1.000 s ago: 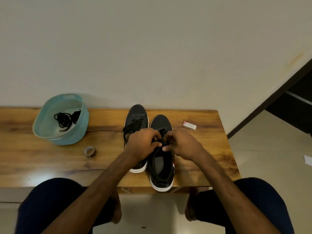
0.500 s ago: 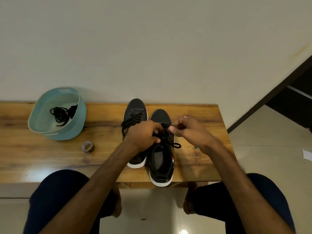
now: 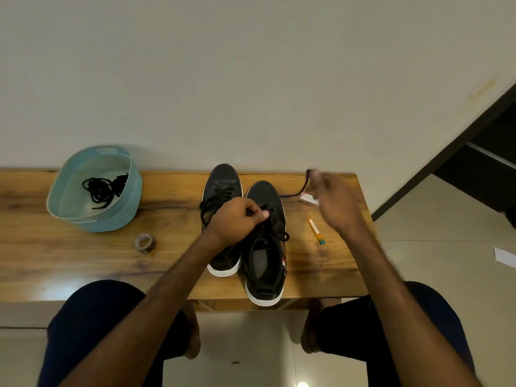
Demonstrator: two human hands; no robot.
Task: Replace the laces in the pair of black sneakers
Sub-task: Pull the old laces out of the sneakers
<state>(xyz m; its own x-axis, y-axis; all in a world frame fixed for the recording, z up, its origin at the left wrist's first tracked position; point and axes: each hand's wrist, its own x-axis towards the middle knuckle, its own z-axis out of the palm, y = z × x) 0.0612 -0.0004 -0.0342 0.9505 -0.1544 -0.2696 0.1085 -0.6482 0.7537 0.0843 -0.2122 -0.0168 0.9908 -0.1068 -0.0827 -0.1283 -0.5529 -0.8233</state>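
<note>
Two black sneakers with white soles stand side by side on the wooden bench (image 3: 173, 263), toes to the wall. The left sneaker (image 3: 222, 185) is partly behind my forearm. My left hand (image 3: 237, 220) presses on the eyelets of the right sneaker (image 3: 265, 263) and pinches its lace there. My right hand (image 3: 333, 202), blurred, is far out to the right and grips the end of a black lace (image 3: 303, 188) that stretches back to that shoe. A bundle of black laces (image 3: 99, 188) lies in the teal basket (image 3: 111, 219).
A small roll of tape (image 3: 144, 243) lies on the bench left of the shoes. A small white box (image 3: 307, 198) and an orange lighter (image 3: 316, 231) lie to the right. My knees are under the bench's front edge. Wall directly behind.
My right hand has swung from the shoe's tongue out to the right and back, drawing a length of lace out. My left hand has stayed on the right sneaker. The lighter has come into sight.
</note>
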